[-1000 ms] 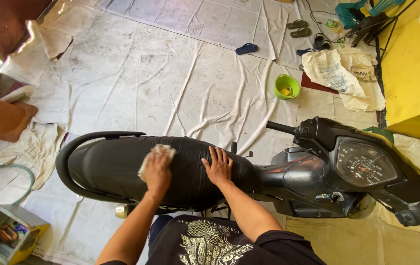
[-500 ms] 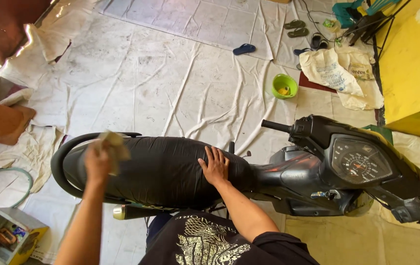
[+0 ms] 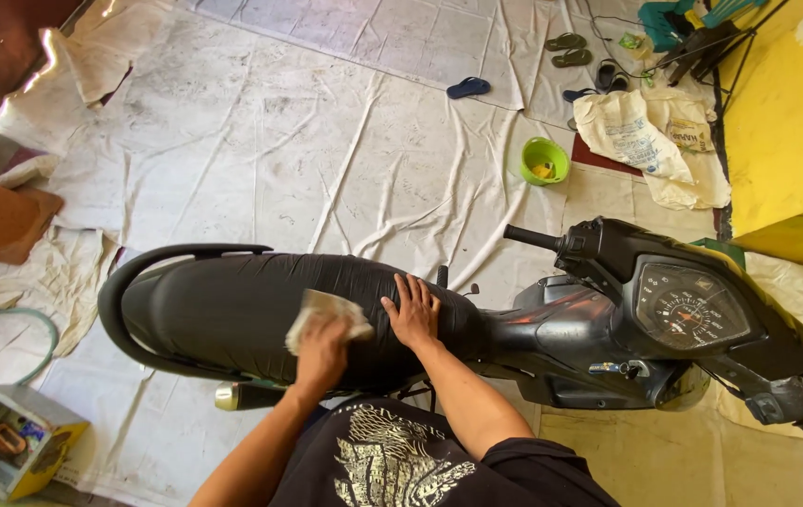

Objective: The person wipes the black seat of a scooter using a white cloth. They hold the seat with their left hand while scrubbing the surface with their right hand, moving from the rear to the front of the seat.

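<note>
A black motorbike point(image 3: 608, 329) stands side-on below me, its long black seat point(image 3: 223, 305) to the left and the speedometer point(image 3: 692, 305) to the right. My left hand point(image 3: 321, 345) presses a pale crumpled cloth point(image 3: 326, 310) onto the near side of the seat. Beside it, my right hand point(image 3: 413, 313) lies flat and spread on the seat's front end, holding nothing.
A creased white sheet point(image 3: 326, 160) covers the floor. On it lie a green bowl point(image 3: 545, 160), sandals point(image 3: 565, 49), a blue slipper point(image 3: 469, 87) and a white sack point(image 3: 641, 136). A small open box point(image 3: 12, 451) sits at lower left. A yellow wall point(image 3: 791, 103) rises at right.
My left hand swung out with the cloth toward the seat's rear end, then came back to the middle of the seat. My right hand stayed planted.
</note>
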